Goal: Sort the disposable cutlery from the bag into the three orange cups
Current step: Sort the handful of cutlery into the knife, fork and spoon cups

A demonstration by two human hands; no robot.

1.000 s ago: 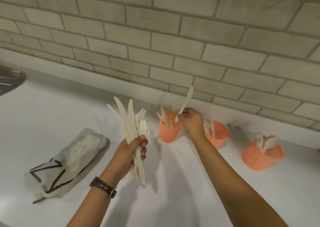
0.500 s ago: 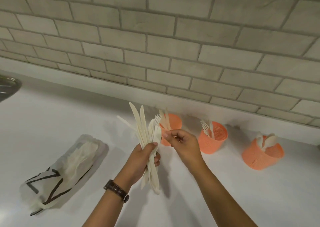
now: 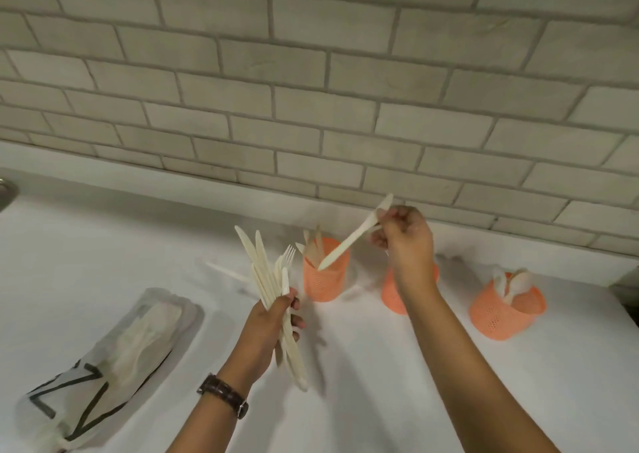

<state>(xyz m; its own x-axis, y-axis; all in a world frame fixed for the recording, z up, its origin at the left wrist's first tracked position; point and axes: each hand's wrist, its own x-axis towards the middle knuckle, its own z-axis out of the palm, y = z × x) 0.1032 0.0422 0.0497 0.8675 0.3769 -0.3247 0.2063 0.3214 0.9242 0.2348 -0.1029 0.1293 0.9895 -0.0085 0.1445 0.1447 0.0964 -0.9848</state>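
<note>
Head view: a grey brick-tile wall (image 3: pixel 311 72) fills the far half, w/ a white countertop (image 3: pixel 103 245) below it. Near left on the counter lies the bag (image 3: pixel 114 359), flat, translucent w/ black markings, pale cutlery showing dimly inside.

Both forearms reach in from the near edge. The left hand (image 3: pixel 269 328) sits about centre, fingers curled round a bundle of cutlery (image 3: pixel 266 279) (knives mostly, plus at least one fork) that fans up toward the wall and sticks out below the fist. The right hand (image 3: pixel 404 238) is raised farther back and to the right, thumb and fingertips pinching a single knife (image 3: pixel 352 236) near its upper end. The knife slants down-left, its lower end over the mouth of the left cup (image 3: pixel 325 276); can't tell whether it touches.

Three orange cups stand in a row along the far side. The left cup has knives (image 3: pixel 313 245) in it already. The middle cup (image 3: pixel 394 293) is mostly hidden behind the right wrist, contents not visible. The right cup (image 3: pixel 505 311), well apart from the hands, holds spoons (image 3: pixel 515 281).

A dark-strapped watch (image 3: pixel 224 392) is on the left wrist.
</note>
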